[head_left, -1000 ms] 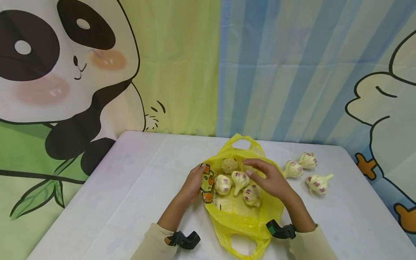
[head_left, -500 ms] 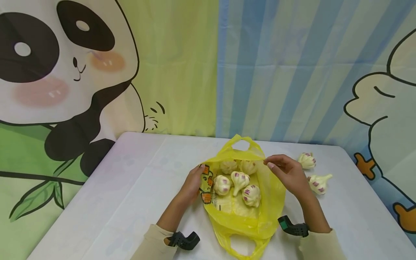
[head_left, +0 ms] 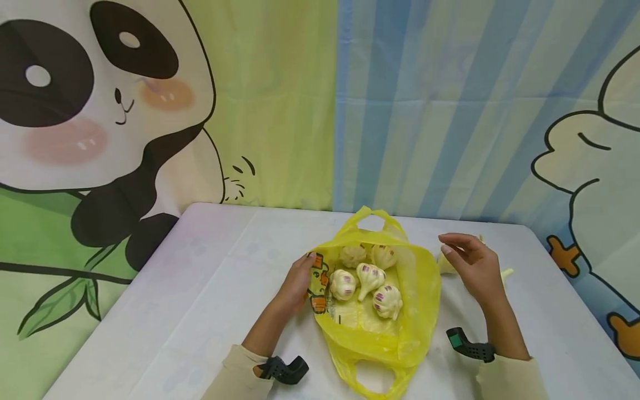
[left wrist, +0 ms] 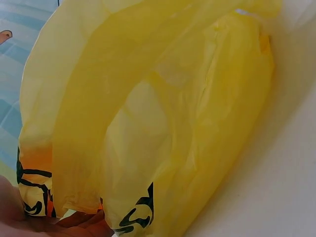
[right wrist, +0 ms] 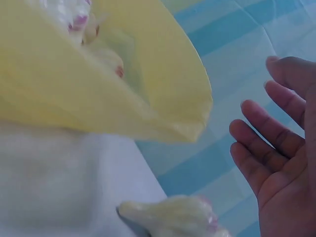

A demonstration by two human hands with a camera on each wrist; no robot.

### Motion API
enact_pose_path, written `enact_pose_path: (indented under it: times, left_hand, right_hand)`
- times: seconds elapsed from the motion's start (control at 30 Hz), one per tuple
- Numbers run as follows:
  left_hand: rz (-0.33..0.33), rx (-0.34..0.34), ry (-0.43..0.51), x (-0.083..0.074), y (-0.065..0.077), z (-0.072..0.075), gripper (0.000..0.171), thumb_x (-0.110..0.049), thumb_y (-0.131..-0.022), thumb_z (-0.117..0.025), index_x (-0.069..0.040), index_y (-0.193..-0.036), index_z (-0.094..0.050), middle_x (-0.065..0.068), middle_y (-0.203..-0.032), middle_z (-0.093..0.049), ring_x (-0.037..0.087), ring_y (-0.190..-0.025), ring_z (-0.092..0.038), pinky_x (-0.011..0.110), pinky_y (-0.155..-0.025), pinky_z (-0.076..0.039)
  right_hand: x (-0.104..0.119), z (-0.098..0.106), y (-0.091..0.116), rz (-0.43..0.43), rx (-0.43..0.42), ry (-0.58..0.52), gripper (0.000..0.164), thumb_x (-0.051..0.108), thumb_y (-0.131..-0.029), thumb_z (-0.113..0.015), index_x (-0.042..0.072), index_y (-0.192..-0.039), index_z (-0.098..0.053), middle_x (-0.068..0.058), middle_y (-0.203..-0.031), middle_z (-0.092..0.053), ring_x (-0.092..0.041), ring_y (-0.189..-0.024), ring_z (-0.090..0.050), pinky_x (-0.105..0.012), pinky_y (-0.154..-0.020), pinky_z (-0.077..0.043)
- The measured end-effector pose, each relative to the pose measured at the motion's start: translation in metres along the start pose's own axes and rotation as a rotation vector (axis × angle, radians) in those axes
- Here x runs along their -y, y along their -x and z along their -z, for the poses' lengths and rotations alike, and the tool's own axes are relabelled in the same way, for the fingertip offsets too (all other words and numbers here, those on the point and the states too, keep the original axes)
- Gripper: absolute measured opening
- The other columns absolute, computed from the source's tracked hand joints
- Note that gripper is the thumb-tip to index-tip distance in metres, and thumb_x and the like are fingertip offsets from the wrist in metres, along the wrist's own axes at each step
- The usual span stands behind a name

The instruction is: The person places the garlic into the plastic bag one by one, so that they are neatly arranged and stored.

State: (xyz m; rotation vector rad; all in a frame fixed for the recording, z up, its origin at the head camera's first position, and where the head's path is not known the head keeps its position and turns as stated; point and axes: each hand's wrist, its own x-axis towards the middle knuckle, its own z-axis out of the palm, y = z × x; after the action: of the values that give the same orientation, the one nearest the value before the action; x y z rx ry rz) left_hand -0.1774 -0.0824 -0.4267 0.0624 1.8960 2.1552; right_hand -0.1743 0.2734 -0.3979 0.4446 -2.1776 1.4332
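Observation:
A yellow plastic bag lies on its side with its mouth spread wide. Inside it sit several white garlic bulbs with purple streaks. My left hand grips the bag's left edge, where an orange cartoon print shows, its thumb over the rim. That hand shows at the lower left of the left wrist view. My right hand hovers right of the bag, fingers loosely bent and holding nothing. Beneath it, loose garlic bulbs are mostly hidden, one partly visible. In the right wrist view, a bulb lies below my spread fingers.
The white table extends on both sides of the bag. A curtain with a panda print and blue stripes hangs behind the table. Each wrist wears a black camera mount, such as the left one.
My right hand has withdrawn from the bag's mouth and moved right, over the loose garlic bulbs. Another bulb inside the bag has come into view. My left hand keeps its hold.

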Motion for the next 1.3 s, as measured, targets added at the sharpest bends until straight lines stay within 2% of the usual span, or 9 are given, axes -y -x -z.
enact_pose_path:
  times: [0.2, 0.4, 0.57, 0.67, 0.77, 0.87, 1.0, 1.17, 1.3]
  left_hand:
    - [-0.002, -0.008, 0.001, -0.001, -0.001, -0.001, 0.049, -0.037, -0.107, -0.031, -0.001, -0.135, -0.048, 0.021, -0.113, -0.056, 0.025, -0.098, -0.057, 0.032, -0.082, -0.048]
    - [0.002, -0.010, 0.019, -0.001, -0.001, -0.001, 0.050, -0.038, -0.107, -0.030, -0.002, -0.136, -0.048, 0.021, -0.114, -0.057, 0.027, -0.100, -0.058, 0.032, -0.082, -0.049]
    - [0.002, -0.004, 0.008, 0.000, -0.001, -0.001, 0.049, -0.039, -0.107, -0.031, -0.003, -0.134, -0.049, 0.022, -0.112, -0.057, 0.024, -0.094, -0.059, 0.030, -0.078, -0.050]
    - [0.009, -0.004, 0.010, 0.001, -0.001, -0.001, 0.049, -0.039, -0.107, -0.031, -0.003, -0.134, -0.049, 0.022, -0.112, -0.057, 0.023, -0.092, -0.059, 0.030, -0.077, -0.050]
    - [0.015, -0.003, 0.008, 0.001, 0.000, -0.001, 0.049, -0.039, -0.107, -0.031, -0.004, -0.135, -0.049, 0.022, -0.112, -0.057, 0.023, -0.091, -0.059, 0.030, -0.076, -0.051]
    - [0.012, 0.001, 0.006, 0.000, 0.001, -0.001, 0.050, -0.040, -0.107, -0.031, -0.003, -0.135, -0.049, 0.022, -0.112, -0.057, 0.023, -0.091, -0.059, 0.031, -0.076, -0.051]
    - [0.007, 0.008, 0.005, 0.001, 0.001, 0.000, 0.050, -0.040, -0.107, -0.030, -0.003, -0.135, -0.048, 0.021, -0.112, -0.056, 0.023, -0.092, -0.059, 0.031, -0.076, -0.051]
    - [0.008, 0.015, 0.013, 0.000, 0.000, 0.000, 0.050, -0.040, -0.107, -0.031, -0.002, -0.135, -0.048, 0.021, -0.113, -0.056, 0.022, -0.093, -0.059, 0.030, -0.078, -0.050]
    - [0.012, 0.012, 0.020, 0.000, 0.000, 0.000, 0.050, -0.041, -0.107, -0.032, -0.002, -0.135, -0.048, 0.019, -0.111, -0.057, 0.022, -0.092, -0.059, 0.029, -0.077, -0.050]
  right_hand:
    - [-0.026, 0.012, 0.004, -0.093, 0.014, 0.090, 0.033, 0.004, -0.092, -0.067, -0.002, -0.123, -0.059, -0.010, -0.127, -0.057, -0.003, -0.118, -0.052, -0.016, -0.095, -0.039]
    - [-0.036, 0.013, 0.007, -0.159, 0.030, 0.155, 0.043, 0.013, -0.093, -0.068, 0.004, -0.134, -0.055, -0.009, -0.138, -0.050, -0.007, -0.130, -0.042, -0.015, -0.100, -0.034]
    - [-0.038, 0.010, 0.008, -0.233, -0.012, 0.157, 0.051, 0.014, -0.093, -0.069, 0.006, -0.140, -0.050, -0.006, -0.144, -0.045, -0.011, -0.141, -0.027, -0.019, -0.106, -0.028]
    - [-0.041, 0.009, 0.009, -0.286, -0.032, 0.148, 0.056, 0.018, -0.093, -0.069, 0.005, -0.142, -0.047, -0.010, -0.146, -0.042, -0.014, -0.144, -0.021, -0.018, -0.106, -0.026]
    - [-0.044, 0.009, 0.010, -0.327, -0.020, 0.156, 0.060, 0.021, -0.093, -0.069, 0.004, -0.144, -0.044, -0.016, -0.147, -0.039, -0.020, -0.143, -0.024, -0.014, -0.104, -0.026]
    - [-0.049, 0.008, 0.011, -0.349, 0.019, 0.158, 0.062, 0.022, -0.093, -0.069, 0.002, -0.145, -0.041, -0.019, -0.146, -0.039, -0.025, -0.138, -0.033, -0.008, -0.098, -0.029]
    - [-0.058, 0.007, 0.013, -0.375, 0.092, 0.212, 0.064, 0.027, -0.093, -0.069, 0.005, -0.146, -0.041, -0.022, -0.142, -0.042, -0.023, -0.114, -0.051, -0.007, -0.080, -0.041]
    - [-0.061, 0.007, 0.015, -0.393, 0.115, 0.313, 0.058, 0.038, -0.096, -0.062, 0.011, -0.145, -0.045, -0.020, -0.135, -0.047, -0.020, -0.095, -0.045, -0.017, -0.070, -0.038]
    - [-0.061, 0.007, 0.016, -0.376, 0.089, 0.350, 0.049, 0.036, -0.099, -0.057, 0.010, -0.140, -0.051, -0.014, -0.103, -0.050, -0.019, -0.080, -0.040, -0.025, -0.062, -0.034]
